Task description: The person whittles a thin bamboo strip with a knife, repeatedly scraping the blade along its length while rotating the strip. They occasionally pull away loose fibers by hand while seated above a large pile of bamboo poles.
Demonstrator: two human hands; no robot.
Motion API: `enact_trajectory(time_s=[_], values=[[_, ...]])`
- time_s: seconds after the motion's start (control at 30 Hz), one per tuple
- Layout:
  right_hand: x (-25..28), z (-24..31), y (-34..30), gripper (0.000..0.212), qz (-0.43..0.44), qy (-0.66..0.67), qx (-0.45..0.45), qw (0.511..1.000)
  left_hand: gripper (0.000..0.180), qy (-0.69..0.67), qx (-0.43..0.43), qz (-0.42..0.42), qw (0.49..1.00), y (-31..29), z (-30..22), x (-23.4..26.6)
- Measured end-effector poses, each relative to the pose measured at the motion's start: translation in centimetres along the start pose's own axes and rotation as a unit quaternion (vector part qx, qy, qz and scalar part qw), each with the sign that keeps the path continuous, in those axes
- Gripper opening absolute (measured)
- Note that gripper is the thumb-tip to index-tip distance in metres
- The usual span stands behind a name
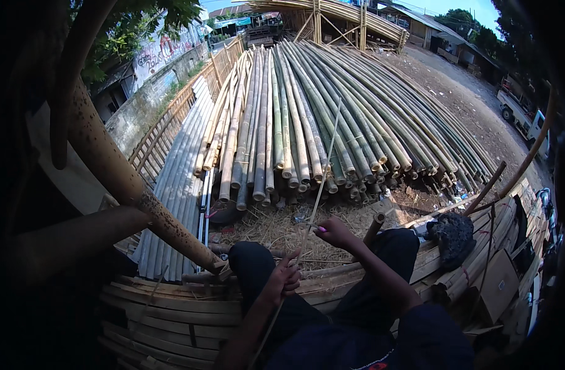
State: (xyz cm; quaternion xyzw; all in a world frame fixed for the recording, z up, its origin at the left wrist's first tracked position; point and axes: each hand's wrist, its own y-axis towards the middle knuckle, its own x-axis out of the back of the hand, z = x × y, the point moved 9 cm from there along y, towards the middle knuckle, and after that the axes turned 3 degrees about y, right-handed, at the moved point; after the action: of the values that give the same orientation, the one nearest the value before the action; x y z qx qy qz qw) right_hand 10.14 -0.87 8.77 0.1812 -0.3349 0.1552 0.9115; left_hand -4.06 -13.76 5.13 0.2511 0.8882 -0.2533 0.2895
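A long, thin bamboo strip [318, 197] slants up from my lap toward the pile of poles ahead. My left hand [284, 279] is closed around its lower part, between my knees. Just above and to the right, my right hand [337, 234] grips what looks like a small knife [319, 229] with pink at its handle. Its short, pale blade end lies against the strip or right beside it; which, I cannot tell. The lower end of the strip passes down beside my left forearm.
Many long bamboo poles [301, 117] lie stacked ahead, cut ends toward me. Corrugated sheets [171, 191] and a thick bamboo post [107, 145] stand left. I sit on bamboo slats [171, 317]. At right are a dark rough lump [453, 239], a cardboard box [499, 285] and a truck [521, 111].
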Motion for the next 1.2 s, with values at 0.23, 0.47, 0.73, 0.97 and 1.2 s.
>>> enact_trajectory(time_s=[0.23,0.47,0.73,0.97,1.2], values=[[-4.8,-2.0,-2.5,0.029,0.054,0.009,-0.027,0.998,0.041,0.015,0.013,-0.055,0.998,-1.6,3.2,0.9],[-5.3,-0.5,-3.6,0.022,0.028,-0.038,0.144,0.988,0.039,0.058,0.018,-0.129,0.99,-2.2,6.3,0.8],[3.9,-12.7,0.1,0.029,-0.154,0.029,-0.124,0.98,0.039,-0.055,0.105,-0.091,0.989,-3.5,10.4,-1.2],[-1.5,-6.0,3.5,0.025,0.069,-0.015,0.019,0.997,0.039,-0.089,0.013,-0.121,0.989,-0.4,6.3,0.8],[-2.7,-3.5,6.6,0.021,0.177,-0.138,0.116,0.968,0.043,0.026,-0.01,-0.223,0.974,1.0,4.9,0.3]])
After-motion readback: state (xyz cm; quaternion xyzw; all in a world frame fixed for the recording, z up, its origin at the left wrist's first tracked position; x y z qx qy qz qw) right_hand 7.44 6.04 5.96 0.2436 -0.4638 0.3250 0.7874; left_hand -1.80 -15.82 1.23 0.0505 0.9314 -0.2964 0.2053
